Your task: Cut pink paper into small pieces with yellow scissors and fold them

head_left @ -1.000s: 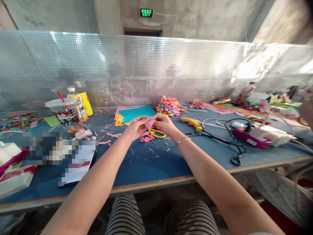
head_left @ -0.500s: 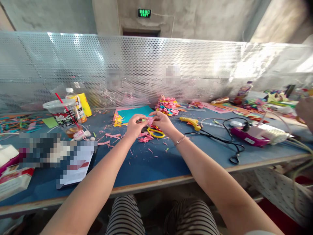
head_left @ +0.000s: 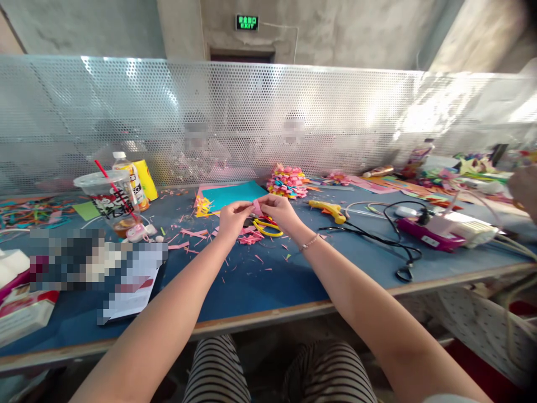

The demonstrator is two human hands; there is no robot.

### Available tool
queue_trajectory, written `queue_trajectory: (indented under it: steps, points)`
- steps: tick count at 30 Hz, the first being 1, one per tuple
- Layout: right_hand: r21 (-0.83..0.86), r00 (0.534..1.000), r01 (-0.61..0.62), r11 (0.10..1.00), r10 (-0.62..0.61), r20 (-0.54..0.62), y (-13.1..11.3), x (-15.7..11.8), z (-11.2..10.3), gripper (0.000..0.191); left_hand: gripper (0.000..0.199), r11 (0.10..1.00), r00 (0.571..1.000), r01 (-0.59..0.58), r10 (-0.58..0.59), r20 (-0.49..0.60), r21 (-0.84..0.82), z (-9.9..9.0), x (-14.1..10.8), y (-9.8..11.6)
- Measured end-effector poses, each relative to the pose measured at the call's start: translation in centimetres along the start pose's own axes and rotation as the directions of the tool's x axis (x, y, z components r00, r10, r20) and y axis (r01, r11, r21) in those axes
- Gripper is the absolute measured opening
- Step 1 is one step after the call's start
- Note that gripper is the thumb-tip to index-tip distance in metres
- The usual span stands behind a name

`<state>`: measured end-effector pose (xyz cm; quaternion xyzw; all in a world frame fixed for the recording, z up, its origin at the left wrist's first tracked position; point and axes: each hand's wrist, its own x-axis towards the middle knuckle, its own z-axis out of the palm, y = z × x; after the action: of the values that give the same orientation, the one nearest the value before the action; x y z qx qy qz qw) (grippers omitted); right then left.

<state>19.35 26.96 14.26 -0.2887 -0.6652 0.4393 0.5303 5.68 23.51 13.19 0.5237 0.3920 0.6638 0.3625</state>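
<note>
Between my left hand (head_left: 235,217) and my right hand (head_left: 277,211) is a small piece of pink paper (head_left: 257,207), pinched by the fingertips of both. The hands meet above the blue table (head_left: 251,291). Just below them lie scissors (head_left: 268,228) with yellow handles, their blades partly hidden. Pink paper strips (head_left: 250,237) are heaped beside the scissors, and more scraps spread to the left. Behind the hands rest a teal paper sheet (head_left: 235,195) and a small bunch of yellow cut paper (head_left: 203,207). A pile of pink folded paper pieces (head_left: 287,182) stands beyond my right hand.
A yellow glue gun (head_left: 327,210) with a black cable lies right of my hands, near a purple and white power strip (head_left: 432,232). At left stand a plastic cup (head_left: 107,196) with a red straw and a tablet (head_left: 132,291). A perforated metal screen (head_left: 251,123) runs behind. Another person's hand (head_left: 522,187) shows far right.
Both hands have shifted slightly and their fingers have closed in on the pink paper, which now shows less. The things on the table have stayed put.
</note>
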Motion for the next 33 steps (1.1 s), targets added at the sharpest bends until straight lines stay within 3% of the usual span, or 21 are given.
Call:
queue_trajectory:
  steps: [19, 25, 30, 33]
  points:
    - [-0.182, 0.995, 0.092, 0.979, -0.095, -0.007, -0.9, -0.3, 0.2, 0.017, 0.012, 0.983, 0.995, 0.104, -0.104, 0.006, -0.148, 0.6, -0.5, 0.4]
    - [-0.273, 0.978, 0.205, 0.940, -0.206, 0.025, -1.0, -0.3, -0.2, 0.023, 0.016, 0.959, 0.989, 0.117, -0.135, -0.053, -0.256, 0.4, -0.2, 0.0]
    - [-0.354, 0.976, 0.216, 0.910, -0.204, 0.073, -0.6, -0.2, -0.2, 0.031, 0.019, 0.966, 0.992, 0.055, -0.080, -0.093, -0.253, 0.2, 0.2, -0.4]
    - [-0.319, 0.980, 0.192, 0.928, -0.162, 0.116, -0.4, -0.5, 0.3, 0.030, 0.019, 0.972, 0.996, -0.001, -0.019, -0.083, -0.234, 0.2, 0.4, -0.6]
